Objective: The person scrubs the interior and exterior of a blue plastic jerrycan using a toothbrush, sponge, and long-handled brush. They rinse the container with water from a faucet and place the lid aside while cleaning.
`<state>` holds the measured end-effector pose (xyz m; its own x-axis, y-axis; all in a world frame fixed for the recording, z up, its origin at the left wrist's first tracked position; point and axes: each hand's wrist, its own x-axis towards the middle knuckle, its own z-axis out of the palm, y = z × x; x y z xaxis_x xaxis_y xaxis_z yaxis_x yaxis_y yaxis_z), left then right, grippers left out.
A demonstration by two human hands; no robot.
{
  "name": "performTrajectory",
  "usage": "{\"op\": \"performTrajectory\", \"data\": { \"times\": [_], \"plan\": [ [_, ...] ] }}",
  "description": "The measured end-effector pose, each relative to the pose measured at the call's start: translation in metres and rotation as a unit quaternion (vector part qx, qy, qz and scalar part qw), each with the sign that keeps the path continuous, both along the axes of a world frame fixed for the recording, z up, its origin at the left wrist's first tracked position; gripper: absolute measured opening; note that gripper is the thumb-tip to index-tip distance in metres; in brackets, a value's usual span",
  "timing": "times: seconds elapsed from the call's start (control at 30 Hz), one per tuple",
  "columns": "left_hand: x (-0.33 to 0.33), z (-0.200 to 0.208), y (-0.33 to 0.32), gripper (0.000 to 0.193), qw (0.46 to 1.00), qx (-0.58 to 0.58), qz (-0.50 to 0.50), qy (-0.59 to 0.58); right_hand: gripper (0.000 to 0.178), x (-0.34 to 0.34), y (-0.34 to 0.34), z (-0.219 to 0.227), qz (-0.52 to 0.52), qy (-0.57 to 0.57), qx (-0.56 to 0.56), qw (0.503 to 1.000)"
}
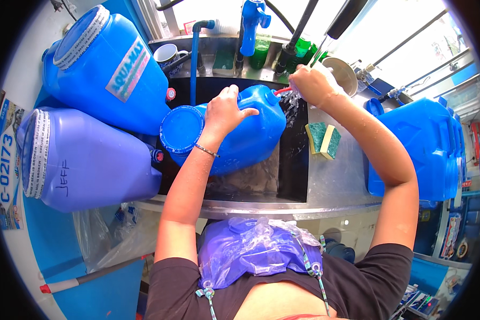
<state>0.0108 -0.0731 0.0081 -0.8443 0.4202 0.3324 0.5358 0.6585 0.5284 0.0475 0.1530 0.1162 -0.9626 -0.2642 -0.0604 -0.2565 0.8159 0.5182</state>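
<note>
A blue plastic jug [250, 133] lies tilted on its side in the sink [293, 176], its round blue lid toward the left. My left hand [223, 113] grips the top of the jug behind the lid, thumb stretched to the right. At the jug's small spout, my right hand [316, 85] is closed around a thin red stick-like thing [283, 91], which reaches to the spout opening. The fingers hide most of that thing, so its kind is unclear. Water [291, 109] splashes down just below my right hand.
Two yellow-green sponges [323, 140] lie on the steel counter right of the sink. A blue jug [104, 69] and a purple jug [93, 165] crowd the left side. More blue jugs [410, 154] stand right. Behind are a blue tap [253, 26], a mug [166, 53] and green bottles [260, 50].
</note>
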Motion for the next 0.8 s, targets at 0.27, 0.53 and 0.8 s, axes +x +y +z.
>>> {"op": "performTrajectory", "data": {
  "times": [0.27,0.53,0.8],
  "plan": [
    [0.000,0.001,0.012,0.069,0.999,-0.028,-0.012,0.014,0.008,-0.020,0.002,0.021,0.061,0.043,0.032,0.997],
    [-0.003,-0.001,0.006,0.072,0.999,-0.028,-0.023,0.004,0.007,-0.012,0.022,-0.008,0.391,0.182,0.042,0.901],
    [-0.002,0.000,0.007,0.068,0.999,-0.039,-0.033,0.009,0.009,-0.009,0.023,-0.002,0.408,0.124,-0.018,0.904]
  ]
}}
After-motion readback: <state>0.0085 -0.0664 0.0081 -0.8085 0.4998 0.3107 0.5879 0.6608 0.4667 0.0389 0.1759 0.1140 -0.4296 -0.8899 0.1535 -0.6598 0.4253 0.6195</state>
